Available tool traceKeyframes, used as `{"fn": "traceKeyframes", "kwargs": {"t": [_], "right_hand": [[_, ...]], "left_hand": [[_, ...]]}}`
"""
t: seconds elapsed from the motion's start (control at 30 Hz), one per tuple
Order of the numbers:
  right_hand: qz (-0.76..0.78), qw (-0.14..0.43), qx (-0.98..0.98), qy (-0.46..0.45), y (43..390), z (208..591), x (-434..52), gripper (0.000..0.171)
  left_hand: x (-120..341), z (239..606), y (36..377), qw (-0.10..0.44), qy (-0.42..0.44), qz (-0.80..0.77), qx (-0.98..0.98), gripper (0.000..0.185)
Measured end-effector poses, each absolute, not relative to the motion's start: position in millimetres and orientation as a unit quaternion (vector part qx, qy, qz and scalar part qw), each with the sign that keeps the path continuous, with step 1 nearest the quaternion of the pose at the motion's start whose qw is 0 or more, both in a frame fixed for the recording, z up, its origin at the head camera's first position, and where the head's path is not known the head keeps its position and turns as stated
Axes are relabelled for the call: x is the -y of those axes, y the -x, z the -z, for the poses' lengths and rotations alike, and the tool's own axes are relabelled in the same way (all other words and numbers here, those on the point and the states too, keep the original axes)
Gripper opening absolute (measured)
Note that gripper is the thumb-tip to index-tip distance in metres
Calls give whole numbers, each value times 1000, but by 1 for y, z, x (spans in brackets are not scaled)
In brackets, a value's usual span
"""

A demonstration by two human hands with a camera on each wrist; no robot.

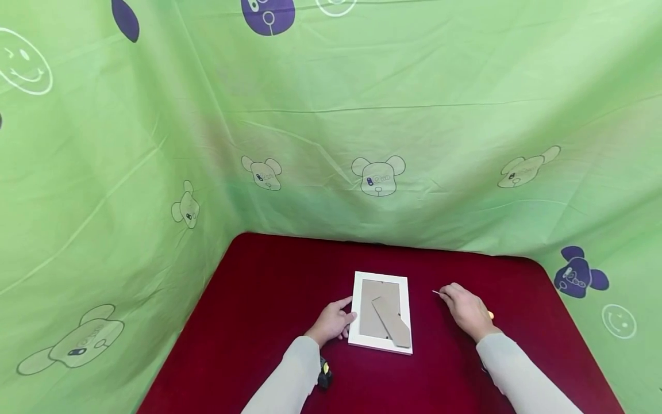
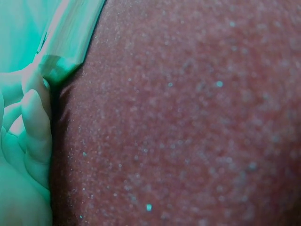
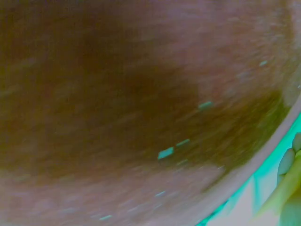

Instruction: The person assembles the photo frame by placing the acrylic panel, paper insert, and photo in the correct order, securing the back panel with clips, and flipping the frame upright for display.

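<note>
A white picture frame (image 1: 380,344) lies back side up on the red table, showing its brown backing board (image 1: 368,322) and a slanted stand leg (image 1: 390,322). My left hand (image 1: 331,322) grips its left edge, thumb on top and other fingers at the side. In the left wrist view the fingers (image 2: 37,122) curl against the frame's edge (image 2: 70,42). To the right, apart from the frame, my right hand (image 1: 465,310) holds what looks like a screwdriver (image 1: 436,292). Its thin shaft points left, with an orange-yellow end (image 1: 491,315) behind the hand; the fingers hide the middle.
A dark red cloth (image 1: 274,276) covers the table, which has rounded far corners. Green printed curtains (image 1: 320,126) stand close behind and at both sides. A black and yellow item (image 1: 324,374) sits at the left wrist.
</note>
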State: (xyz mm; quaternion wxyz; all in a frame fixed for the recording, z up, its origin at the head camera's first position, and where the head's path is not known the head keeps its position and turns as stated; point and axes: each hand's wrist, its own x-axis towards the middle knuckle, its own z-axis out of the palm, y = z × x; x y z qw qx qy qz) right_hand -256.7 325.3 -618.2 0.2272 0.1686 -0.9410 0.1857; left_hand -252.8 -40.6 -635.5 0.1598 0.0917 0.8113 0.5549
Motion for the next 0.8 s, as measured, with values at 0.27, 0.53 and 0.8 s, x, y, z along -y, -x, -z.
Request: {"fn": "traceKeyframes", "kwargs": {"t": [0.27, 0.53, 0.8], "right_hand": [[-174, 242, 943, -147, 235, 617, -347, 11], [-166, 249, 947, -113, 218, 610, -358, 11], [-172, 255, 948, -79, 206, 604, -366, 8]], "left_hand": [[40, 635, 252, 161, -88, -555, -811, 55], [42, 634, 251, 165, -93, -558, -808, 55], [41, 637, 254, 165, -92, -559, -807, 55]]}}
